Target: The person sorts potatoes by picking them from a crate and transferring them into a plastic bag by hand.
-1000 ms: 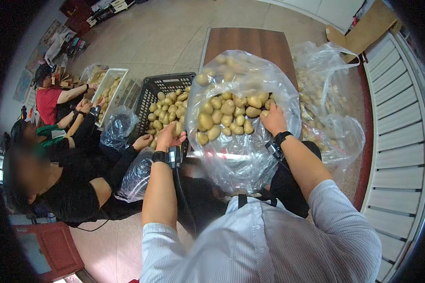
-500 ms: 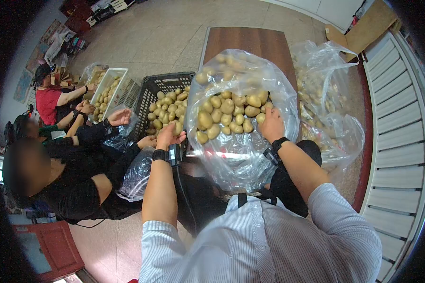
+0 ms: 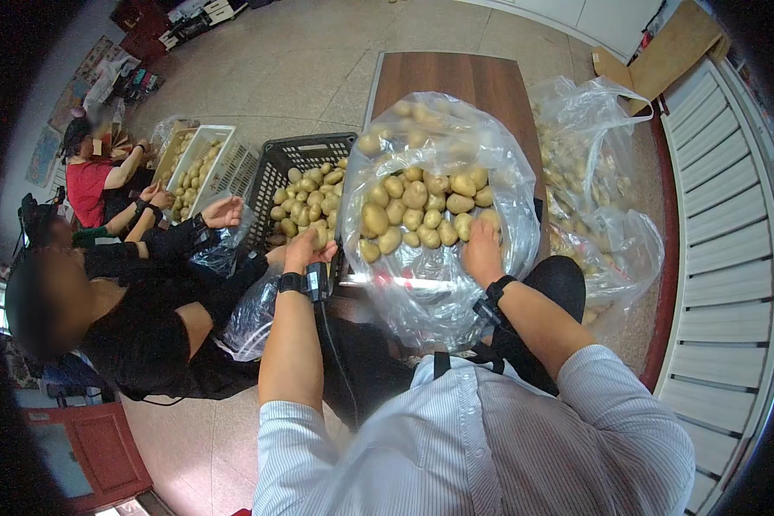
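A large clear plastic bag (image 3: 421, 301) lies open on the brown table (image 3: 443, 73), and several potatoes (image 3: 414, 194) show in its mouth. My right hand (image 3: 483, 254) is at the near right side of that pile, its fingers closed on a potato (image 3: 463, 226). Over the near right corner of the black crate (image 3: 265, 176), my left hand (image 3: 301, 251) grips another potato (image 3: 320, 232); part of that potato is behind the fingers. More potatoes (image 3: 305, 202) fill the crate beside it.
To my left a person in black (image 3: 138, 327) sits close, one hand (image 3: 224, 212) raised by the crate. Farther off are a person in red (image 3: 86, 189) and a white crate (image 3: 219, 133) of potatoes. Filled plastic bags (image 3: 593, 172) stand right of the table, near a white radiator (image 3: 718, 258).
My right hand has moved slightly left and toward me, with the potato at its fingers shifting along. My left hand stays nearly where it was. The person in red has raised a hand.
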Motion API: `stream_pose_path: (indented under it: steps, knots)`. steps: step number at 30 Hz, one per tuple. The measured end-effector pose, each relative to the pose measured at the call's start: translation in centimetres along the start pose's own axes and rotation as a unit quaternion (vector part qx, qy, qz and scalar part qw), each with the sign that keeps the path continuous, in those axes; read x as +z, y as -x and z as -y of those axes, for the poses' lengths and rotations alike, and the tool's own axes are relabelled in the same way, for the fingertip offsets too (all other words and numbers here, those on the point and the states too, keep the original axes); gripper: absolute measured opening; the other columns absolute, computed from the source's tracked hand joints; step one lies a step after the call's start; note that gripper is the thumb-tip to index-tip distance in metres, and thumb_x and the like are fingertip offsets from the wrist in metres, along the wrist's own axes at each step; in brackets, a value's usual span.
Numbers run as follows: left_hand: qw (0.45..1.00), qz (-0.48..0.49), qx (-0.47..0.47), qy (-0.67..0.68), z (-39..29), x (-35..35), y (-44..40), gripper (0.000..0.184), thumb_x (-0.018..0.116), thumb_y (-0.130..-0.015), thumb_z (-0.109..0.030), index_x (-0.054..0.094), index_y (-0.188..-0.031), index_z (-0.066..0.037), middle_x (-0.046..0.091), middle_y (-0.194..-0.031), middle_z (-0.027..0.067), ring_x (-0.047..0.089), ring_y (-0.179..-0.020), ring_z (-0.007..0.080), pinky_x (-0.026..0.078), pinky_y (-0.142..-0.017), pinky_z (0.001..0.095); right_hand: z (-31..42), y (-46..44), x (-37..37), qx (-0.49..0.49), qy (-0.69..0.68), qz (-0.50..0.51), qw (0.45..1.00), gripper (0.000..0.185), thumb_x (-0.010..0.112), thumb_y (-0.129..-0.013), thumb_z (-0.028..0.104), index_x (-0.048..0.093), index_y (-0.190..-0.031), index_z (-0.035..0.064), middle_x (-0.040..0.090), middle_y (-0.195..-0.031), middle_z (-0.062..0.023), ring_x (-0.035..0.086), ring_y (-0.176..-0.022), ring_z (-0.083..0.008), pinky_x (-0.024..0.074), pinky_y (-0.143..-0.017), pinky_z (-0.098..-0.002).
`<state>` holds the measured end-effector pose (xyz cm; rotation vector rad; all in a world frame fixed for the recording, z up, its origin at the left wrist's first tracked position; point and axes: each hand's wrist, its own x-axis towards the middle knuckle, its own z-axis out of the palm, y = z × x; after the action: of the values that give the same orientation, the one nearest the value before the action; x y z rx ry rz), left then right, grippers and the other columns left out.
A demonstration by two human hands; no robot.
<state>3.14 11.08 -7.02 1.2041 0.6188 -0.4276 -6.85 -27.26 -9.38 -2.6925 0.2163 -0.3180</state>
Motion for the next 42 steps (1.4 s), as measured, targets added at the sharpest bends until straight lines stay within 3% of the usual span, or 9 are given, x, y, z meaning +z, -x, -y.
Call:
stream_pose_path:
  steps: [12, 15, 16, 17, 20, 24, 25, 29, 42]
  knots:
    - [0.921, -0.061, 0.164, -0.348, 2.3, -4.3, -3.8, 0.031, 0.064, -0.086, -0.019, 0.056, -0.107, 0.001, 0.06, -0.111, 0.0125, 0.061, -0.096, 0.0241, 0.056, -0.068, 0.0326, 1.5, -1.6, -2.9, 0.009, -0.202, -0.049, 0.978, 0.025, 0.058, -0.074, 0.0, 0.051, -0.098, 0.0039, 0.052, -0.103, -0.0189, 0.053, -0.098, -0.0404, 0.0437, -0.084, -0.045]
    - [0.994, -0.047, 0.095, -0.021, 2.3, -5.0, -4.4, 0.027, 0.066, -0.084, -0.018, 0.057, -0.104, -0.002, 0.062, -0.105, 0.0096, 0.063, -0.087, 0.0207, 0.055, -0.066, 0.0324, 1.7, -1.7, -3.3, 0.011, -0.243, -0.06, 0.968, 0.023, 0.06, -0.075, 0.002, 0.051, -0.096, 0.0044, 0.053, -0.102, -0.0179, 0.053, -0.098, -0.0387, 0.0438, -0.085, -0.0418]
    - [0.891, -0.069, 0.186, -0.409, 1.9, -5.0, -3.8, 0.026, 0.066, -0.084, -0.018, 0.057, -0.103, -0.003, 0.063, -0.101, 0.0094, 0.064, -0.085, 0.0207, 0.054, -0.065, 0.0324, 1.5, -1.7, -3.2, 0.012, -0.253, -0.064, 0.965, 0.023, 0.06, -0.075, 0.003, 0.052, -0.096, 0.0058, 0.053, -0.1, -0.0166, 0.054, -0.096, -0.0382, 0.0448, -0.083, -0.0418]
    - [0.635, -0.079, 0.243, -0.728, 1.5, -4.9, -3.3, 0.025, 0.066, -0.083, -0.018, 0.058, -0.102, -0.004, 0.064, -0.097, 0.0092, 0.064, -0.083, 0.0208, 0.054, -0.065, 0.0324, 1.3, -1.8, -3.0, 0.011, -0.254, -0.062, 0.965, 0.023, 0.06, -0.075, 0.003, 0.052, -0.096, 0.0058, 0.053, -0.1, -0.0166, 0.054, -0.096, -0.0382, 0.0448, -0.083, -0.0418]
    - [0.568, -0.115, 0.188, -0.793, 0.2, -2.4, -0.5, 0.026, 0.067, -0.082, -0.021, 0.058, -0.099, -0.003, 0.065, -0.093, 0.0084, 0.066, -0.084, 0.0198, 0.054, -0.064, 0.0306, 0.7, -2.0, -2.5, 0.032, -0.308, -0.051, 0.95, 0.026, 0.061, -0.074, 0.003, 0.052, -0.098, 0.0047, 0.055, -0.098, -0.0136, 0.056, -0.093, -0.0315, 0.0445, -0.084, -0.0383]
    - [0.572, -0.104, 0.314, -0.75, 1.7, -5.0, -4.1, 0.032, 0.069, -0.078, -0.033, 0.058, -0.088, -0.004, 0.065, -0.084, 0.0169, 0.065, -0.079, 0.034, 0.052, -0.06, 0.0443, 1.1, -2.4, -3.1, 0.129, -0.495, 0.063, 0.857, 0.031, 0.058, -0.074, -0.002, 0.051, -0.104, 0.0042, 0.055, -0.093, -0.0077, 0.055, -0.084, -0.0176, 0.0472, -0.071, -0.0305]
    - [0.778, -0.035, 0.304, -0.549, 1.8, -4.2, -3.5, 0.031, 0.066, -0.081, -0.03, 0.056, -0.095, -0.004, 0.063, -0.089, 0.0151, 0.065, -0.078, 0.0319, 0.053, -0.06, 0.0431, 1.5, -2.4, -3.5, 0.137, -0.546, 0.096, 0.821, 0.033, 0.056, -0.074, -0.004, 0.05, -0.105, 0.0039, 0.054, -0.091, -0.0059, 0.054, -0.08, -0.0139, 0.0475, -0.066, -0.0281]
    - [0.994, 0.007, 0.077, -0.077, 0.1, 0.8, 1.1, 0.031, 0.056, -0.09, -0.022, 0.047, -0.114, -0.005, 0.054, -0.106, 0.0112, 0.062, -0.082, 0.0297, 0.054, -0.066, 0.0439, 2.7, -2.2, -4.1, 0.123, -0.62, 0.138, 0.762, 0.034, 0.054, -0.075, -0.007, 0.049, -0.107, 0.0038, 0.055, -0.091, -0.0068, 0.054, -0.072, -0.0131, 0.0458, -0.058, -0.026]
    - [0.964, 0.196, 0.022, -0.176, 0.1, 10.1, 8.1, 0.05, 0.066, -0.086, -0.031, 0.046, -0.124, -0.005, 0.057, -0.113, 0.0112, 0.062, -0.092, 0.0239, 0.055, -0.076, 0.0408, 7.3, -2.4, -7.3, 0.14, -0.768, 0.332, 0.529, 0.038, 0.05, -0.075, -0.004, 0.048, -0.112, 0.0052, 0.052, -0.092, -0.0071, 0.048, -0.069, -0.014, 0.0441, -0.066, -0.0305]
